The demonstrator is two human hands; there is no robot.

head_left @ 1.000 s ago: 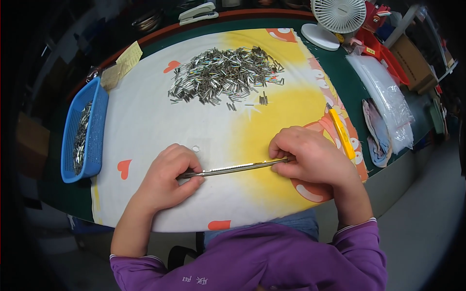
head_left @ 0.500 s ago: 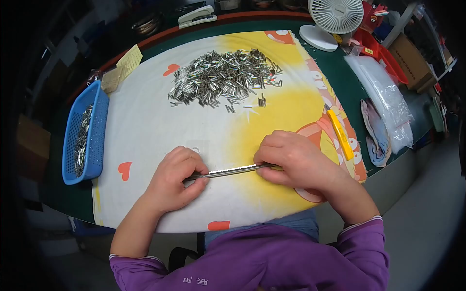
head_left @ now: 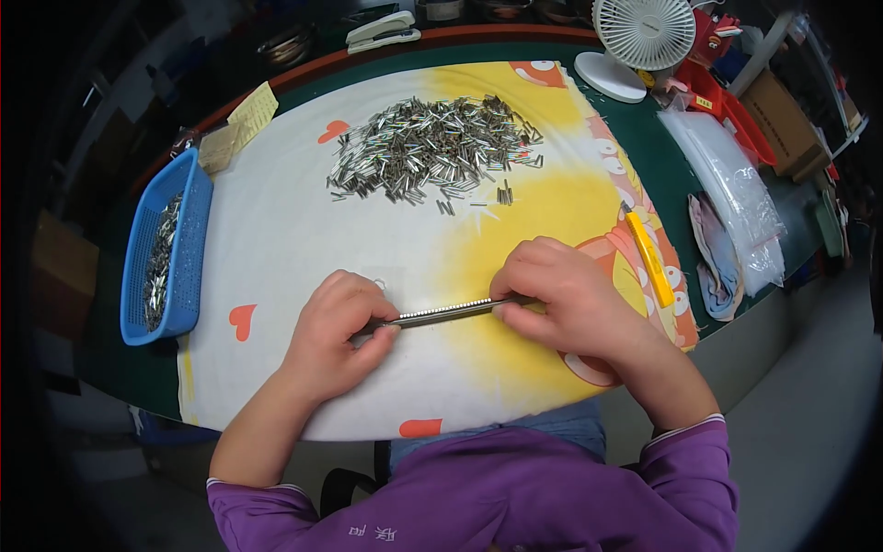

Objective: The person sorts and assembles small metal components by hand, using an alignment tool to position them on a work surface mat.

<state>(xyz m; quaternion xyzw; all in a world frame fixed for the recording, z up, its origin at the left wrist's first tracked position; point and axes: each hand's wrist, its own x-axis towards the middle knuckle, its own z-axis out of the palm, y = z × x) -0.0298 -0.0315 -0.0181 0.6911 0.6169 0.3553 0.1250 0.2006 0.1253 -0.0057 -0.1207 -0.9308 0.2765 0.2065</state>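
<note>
My left hand [head_left: 342, 329] and my right hand [head_left: 563, 296] pinch the two ends of a narrow dark strip [head_left: 445, 315], held level above the cloth near me. Along its upper edge runs a row of small bright dots, like the ends of metal pins set side by side. Fingers hide both ends of the strip. Beyond it, a wide heap of short silvery metal pins [head_left: 432, 147] lies on the white and yellow patterned cloth [head_left: 294, 221]. A few pins [head_left: 505, 192] lie apart at the heap's near edge.
On the left stands a blue basket [head_left: 189, 267] holding more metal pins. A yellow utility knife [head_left: 649, 258] lies at the cloth's right side. Farther right are clear plastic bags [head_left: 722, 170] and a folded cloth [head_left: 715, 262]. A white fan [head_left: 644, 37] and a stapler [head_left: 382, 32] stand at the back.
The strip is tipped slightly, so its row of bright dots shows more distinctly. Both hands keep their grip and sit slightly higher in view. The whole view has shifted a little.
</note>
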